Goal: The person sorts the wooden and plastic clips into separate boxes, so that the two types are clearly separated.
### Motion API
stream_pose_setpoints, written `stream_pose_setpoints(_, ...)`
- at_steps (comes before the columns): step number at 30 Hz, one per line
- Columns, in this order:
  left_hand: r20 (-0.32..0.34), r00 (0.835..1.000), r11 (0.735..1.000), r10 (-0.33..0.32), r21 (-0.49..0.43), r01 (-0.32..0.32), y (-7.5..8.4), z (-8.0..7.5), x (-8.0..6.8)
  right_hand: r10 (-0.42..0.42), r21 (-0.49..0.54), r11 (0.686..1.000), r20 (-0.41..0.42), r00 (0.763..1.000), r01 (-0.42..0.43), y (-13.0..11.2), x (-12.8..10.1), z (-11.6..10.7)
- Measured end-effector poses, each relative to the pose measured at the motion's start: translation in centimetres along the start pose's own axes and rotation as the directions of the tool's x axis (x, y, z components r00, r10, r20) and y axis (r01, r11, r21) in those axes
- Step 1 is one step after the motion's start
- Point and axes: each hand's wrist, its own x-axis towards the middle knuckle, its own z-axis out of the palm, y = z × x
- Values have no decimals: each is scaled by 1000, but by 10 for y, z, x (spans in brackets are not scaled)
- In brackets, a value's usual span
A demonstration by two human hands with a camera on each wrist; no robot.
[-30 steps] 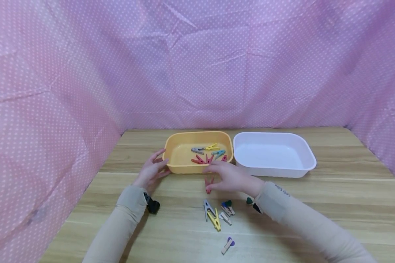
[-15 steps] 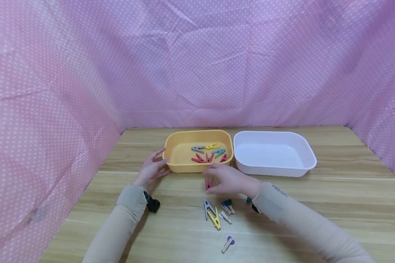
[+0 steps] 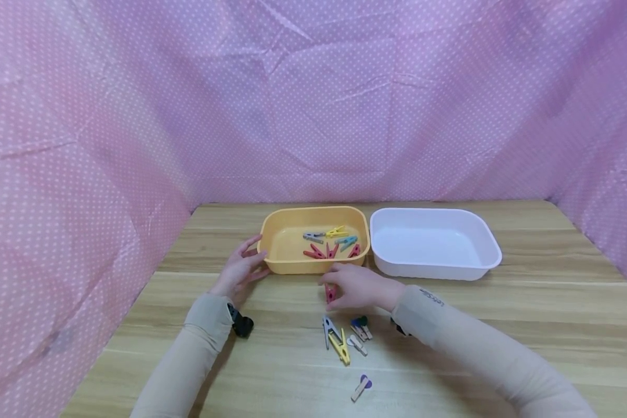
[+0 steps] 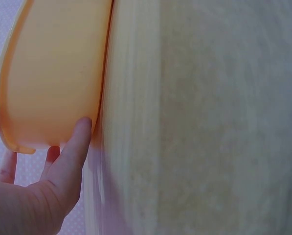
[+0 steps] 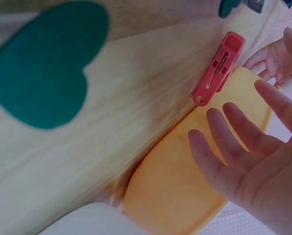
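My left hand [image 3: 238,270] rests against the left end of the yellow-orange tub [image 3: 298,266], its fingers spread over the rim and outer wall. In the left wrist view, one extended fingertip [image 4: 83,126] touches the wall. Just in front of the tub lies a red plastic clothespin [image 3: 331,292]. My right hand [image 3: 363,286] is over it, thumb and fingers on either side. The right wrist view shows these fingers [image 5: 219,132] spread and apart from the clothespin [image 5: 219,68]. Inside the tub lie several plastic clothespins, including a yellow one [image 3: 337,231] and a blue one [image 3: 347,241].
A white tub [image 3: 433,271] stands right of the yellow-orange one. Nearer on the wooden table are a grey clothespin [image 3: 331,330], a yellow clothespin [image 3: 340,348] and several small wooden pegs [image 3: 359,345] with coloured tops. One peg's green heart [image 5: 48,63] fills the right wrist view's left side.
My right hand has come slightly nearer and left, its fingers lower around the red clothespin. The left hand stays on the tub.
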Motion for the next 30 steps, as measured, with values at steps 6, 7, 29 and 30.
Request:
stream_pose_setpoints(6, 2, 1000, 1000, 2, -7, -2, 1, 1, -1, 24, -26, 999, 59, 998, -23, -1, 3, -1)
stream_pose_setpoints(7, 2, 1000, 1000, 2, -9, -2, 1, 1, -1, 25, -31, 999, 65, 998, -23, -2, 3, -1)
stream_pose_setpoints(29, -7, 1000, 1000, -2, -12, 2, 1, 0, 0, 51, -150, 988, 105, 993, -35, -2, 11, 4)
stream_pose_setpoints(30, -7, 1000, 1000, -3, -14, 2, 1, 1, 0, 46, -155, 987, 106, 993, -29, -3, 11, 4)
